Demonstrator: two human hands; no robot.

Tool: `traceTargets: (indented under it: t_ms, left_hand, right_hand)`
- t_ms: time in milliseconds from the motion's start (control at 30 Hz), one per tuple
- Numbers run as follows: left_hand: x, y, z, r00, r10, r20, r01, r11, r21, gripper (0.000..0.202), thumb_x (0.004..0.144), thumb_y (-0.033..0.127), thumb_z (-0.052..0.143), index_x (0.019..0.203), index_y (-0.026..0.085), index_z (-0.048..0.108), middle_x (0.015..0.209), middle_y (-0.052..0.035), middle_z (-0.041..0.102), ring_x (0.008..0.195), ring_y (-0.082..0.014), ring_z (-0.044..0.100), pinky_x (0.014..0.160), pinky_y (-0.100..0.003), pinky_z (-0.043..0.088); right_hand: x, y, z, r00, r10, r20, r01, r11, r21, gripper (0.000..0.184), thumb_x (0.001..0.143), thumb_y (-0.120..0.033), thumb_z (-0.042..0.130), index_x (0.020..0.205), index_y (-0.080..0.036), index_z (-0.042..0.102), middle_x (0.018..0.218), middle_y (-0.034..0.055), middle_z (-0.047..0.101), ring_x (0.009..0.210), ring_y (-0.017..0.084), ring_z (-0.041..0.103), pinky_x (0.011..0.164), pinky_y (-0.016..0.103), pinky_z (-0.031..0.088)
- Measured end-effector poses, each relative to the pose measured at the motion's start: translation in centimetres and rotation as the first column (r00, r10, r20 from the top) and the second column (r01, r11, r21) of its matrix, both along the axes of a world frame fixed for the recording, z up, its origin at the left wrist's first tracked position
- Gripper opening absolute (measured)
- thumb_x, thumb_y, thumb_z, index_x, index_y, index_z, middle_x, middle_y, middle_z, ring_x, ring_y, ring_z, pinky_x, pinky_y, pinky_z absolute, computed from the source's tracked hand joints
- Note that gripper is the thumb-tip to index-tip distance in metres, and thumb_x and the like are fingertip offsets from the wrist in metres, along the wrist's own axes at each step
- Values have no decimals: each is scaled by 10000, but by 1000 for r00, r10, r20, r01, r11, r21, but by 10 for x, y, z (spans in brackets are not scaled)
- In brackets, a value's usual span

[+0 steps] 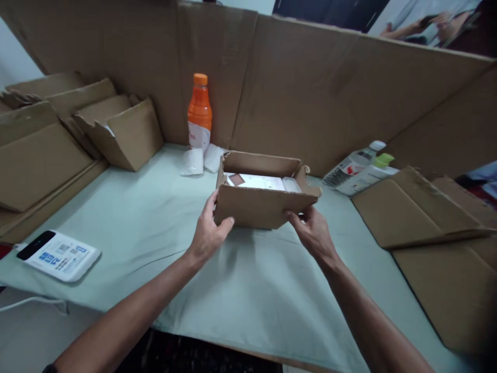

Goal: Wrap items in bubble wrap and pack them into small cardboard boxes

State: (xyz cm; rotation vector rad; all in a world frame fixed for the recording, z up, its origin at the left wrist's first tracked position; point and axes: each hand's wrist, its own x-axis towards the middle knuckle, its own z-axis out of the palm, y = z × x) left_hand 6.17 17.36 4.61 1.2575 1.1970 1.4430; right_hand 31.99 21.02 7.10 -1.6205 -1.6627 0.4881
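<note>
An open-topped cardboard box (256,204) is between my two hands, over the middle of the cloth-covered table. My left hand (207,230) grips its left end, thumb on the front wall and fingers round the side. At the lower right corner, my right hand (313,233) holds it with the thumb on the front and the fingers partly hidden beneath. Inside lies a white carton (258,181) with a brown square on it, and a clear-looking item (290,184) sits at its right end. Whether the box touches the cloth is hard to tell.
Behind the box stand an orange bottle (200,111) and bubble-wrapped pieces (193,161). Cardboard boxes (132,132) line the left, flattened cardboard (411,212) the right. Two bottles (353,166) lean at back right. A white device (60,256) lies front left. Beyond the cardboard wall (303,93) is a person (430,26).
</note>
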Motion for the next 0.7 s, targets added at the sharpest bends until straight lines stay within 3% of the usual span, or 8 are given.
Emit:
traceTargets:
  t_ms: [67,133,267,400,533,633,700]
  left_hand:
    - [-18,-27,0,998,55,5,-55,998,-44,761,809,303,694,1509,183,421,1457,-154,577,1279,-297,595,1102,-466,479]
    - [-43,-50,0,979,205,18,-204,978,-52,742,813,321,714,1492,200,442,1440,-142,591,1248,-285,617,1094,-446,486]
    - [-94,-74,-2,871,492,15,-492,871,14,662,816,290,725,1441,221,521,1403,-109,616,1308,-263,583,1170,-409,414]
    - [-133,-72,-8,772,635,35,-636,770,53,662,782,278,732,1415,206,552,1414,-117,614,1341,-286,564,1191,-458,394]
    - [-166,-58,-12,711,703,11,-701,708,85,695,774,279,717,1434,221,510,1421,-112,605,1355,-293,560,1194,-476,394]
    - [-179,-57,-12,649,761,-2,-750,639,171,768,774,263,708,1482,240,412,1556,-119,474,1461,-291,448,1236,-478,331]
    - [-177,-63,-14,597,802,-19,-787,590,179,796,787,258,709,1502,251,360,1639,-121,352,1539,-292,321,1278,-512,221]
  right_hand:
    - [-19,-11,0,997,69,-39,-70,998,0,386,806,-521,612,984,-179,625,930,135,741,743,268,653,664,403,533]
    - [-54,-12,-2,977,202,-72,-204,979,-16,390,830,-500,600,1048,-178,629,983,133,738,771,258,654,671,387,538]
    - [-134,8,-6,906,416,-76,-421,906,-54,385,872,-457,581,1139,-183,618,1083,125,726,890,262,659,798,408,550]
    - [-193,39,-11,834,548,-59,-551,831,-80,386,888,-385,564,1204,-165,592,1176,131,704,1006,270,649,890,420,536]
    - [-256,75,-13,762,640,-100,-646,761,-48,443,885,-315,580,1294,-145,566,1252,129,682,1129,265,629,943,375,531]
    - [-312,96,-17,724,675,-142,-685,727,-35,497,909,-241,551,1396,-148,509,1299,108,662,1108,216,642,967,321,526]
    - [-345,102,-27,731,664,-158,-676,736,-32,520,936,-217,526,1445,-137,465,1372,124,620,1129,196,636,1011,306,508]
